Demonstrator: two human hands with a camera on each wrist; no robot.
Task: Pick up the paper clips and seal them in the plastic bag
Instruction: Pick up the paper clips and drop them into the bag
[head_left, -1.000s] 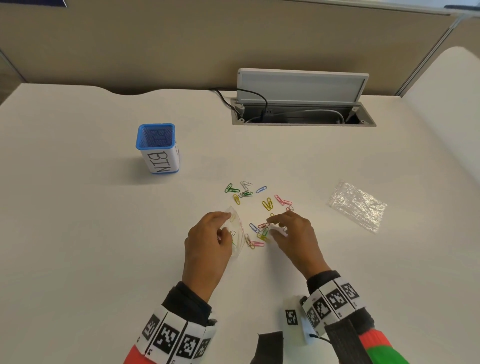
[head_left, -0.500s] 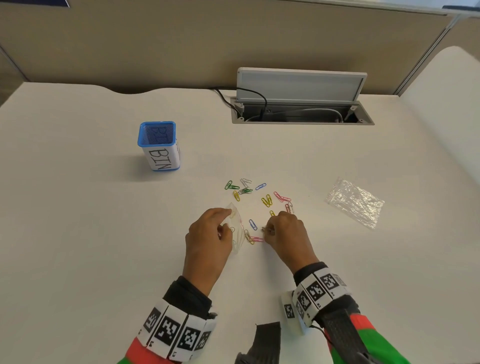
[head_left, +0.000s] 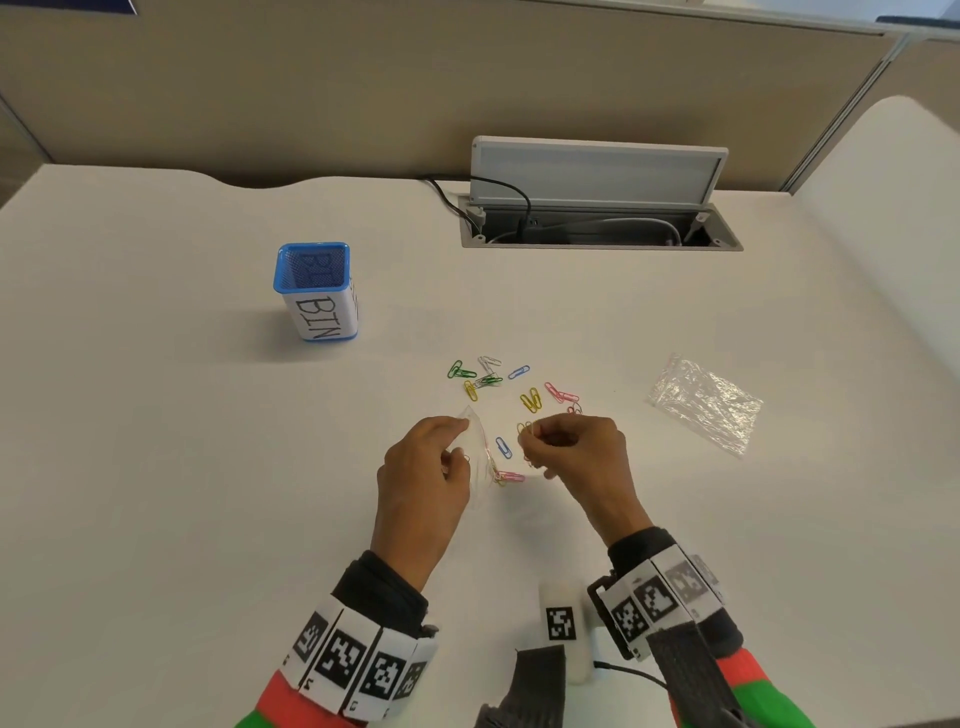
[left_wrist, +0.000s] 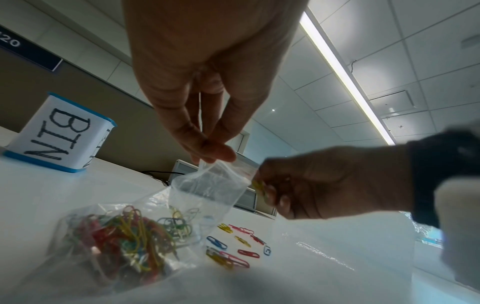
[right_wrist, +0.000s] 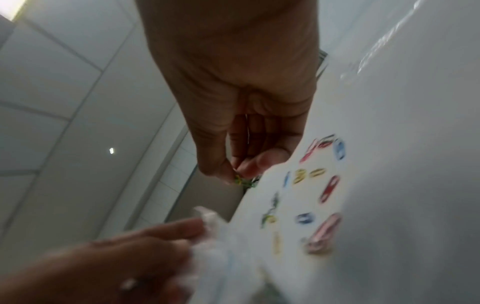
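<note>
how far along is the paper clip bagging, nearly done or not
About midway. Done: a good heap of clips already sits in the plastic bag. In hand: the left hand pinches the bag's mouth open while the right hand holds a few paper clips at the opening. Left: over a dozen loose clips lie on the table, and the bag is unsealed.

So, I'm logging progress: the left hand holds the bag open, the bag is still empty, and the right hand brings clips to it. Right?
Not empty: the left wrist view shows the bag already holding many clips. The left hand and right hand are as you say.
</note>
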